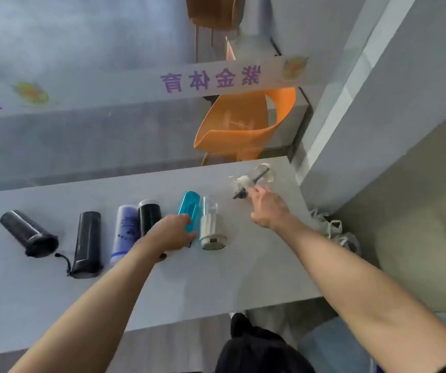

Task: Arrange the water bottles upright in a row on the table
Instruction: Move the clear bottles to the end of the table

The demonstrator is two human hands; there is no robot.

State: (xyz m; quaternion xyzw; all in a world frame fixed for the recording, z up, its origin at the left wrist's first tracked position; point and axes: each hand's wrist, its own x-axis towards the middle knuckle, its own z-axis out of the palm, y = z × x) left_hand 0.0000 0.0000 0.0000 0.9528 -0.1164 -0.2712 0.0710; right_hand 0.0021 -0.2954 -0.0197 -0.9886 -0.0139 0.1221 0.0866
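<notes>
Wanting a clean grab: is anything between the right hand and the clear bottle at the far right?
Nothing visible. The right hand reaches straight to the clear bottle; the white-capped bottle stands off to its left, where the left hand grips the blue bottle.

Holding both bare arms out forward; gripping blue bottle [189, 207] with left hand [173, 232], right hand [268, 208] farther out, fingers loosely straight.

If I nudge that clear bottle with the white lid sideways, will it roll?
Probably: the clear bottle lies on its side and looks round, so a sideways push should roll it, though the blue bottle beside it may block it. It looks empty, so likely light. Its ribbed white lid should give grip.
</notes>
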